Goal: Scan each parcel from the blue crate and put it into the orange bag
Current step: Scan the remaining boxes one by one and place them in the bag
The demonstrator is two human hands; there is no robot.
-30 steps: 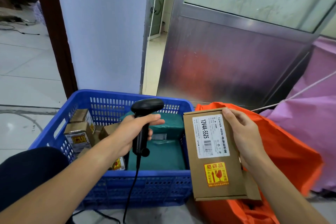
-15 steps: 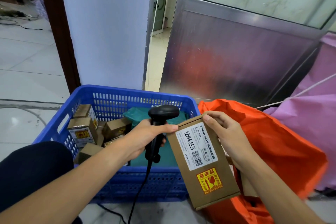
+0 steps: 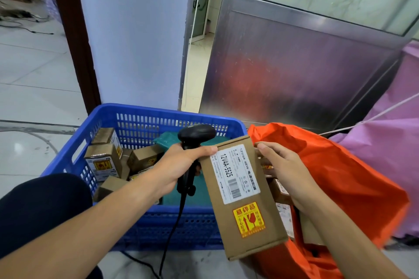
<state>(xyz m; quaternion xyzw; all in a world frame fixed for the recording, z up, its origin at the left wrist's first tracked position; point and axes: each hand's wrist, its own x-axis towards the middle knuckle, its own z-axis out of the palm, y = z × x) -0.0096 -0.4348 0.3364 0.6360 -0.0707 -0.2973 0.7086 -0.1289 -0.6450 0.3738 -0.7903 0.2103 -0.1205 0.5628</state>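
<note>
My right hand [image 3: 282, 171] grips the upper right edge of a flat brown cardboard parcel [image 3: 243, 199] with a white barcode label and a yellow fragile sticker; it is tilted, over the gap between crate and bag. My left hand [image 3: 179, 170] grips the handle of a black barcode scanner [image 3: 195, 137], whose head sits just left of the parcel's top corner. The blue crate [image 3: 145, 118] holds several small brown boxes [image 3: 102, 161] and green mailers [image 3: 167, 140]. The orange bag [image 3: 340, 179] stands open to the right, with boxes inside.
A purple bag [image 3: 390, 142] lies right of the orange one. A metal door panel [image 3: 294, 70] and a pale wall [image 3: 133, 36] stand behind. The scanner cable [image 3: 172, 233] hangs over the crate's front. My dark-clothed knee [image 3: 38, 206] is at lower left.
The scanner has moved right, close against the parcel's top left corner. The parcel has tilted and shifted a little left toward it.
</note>
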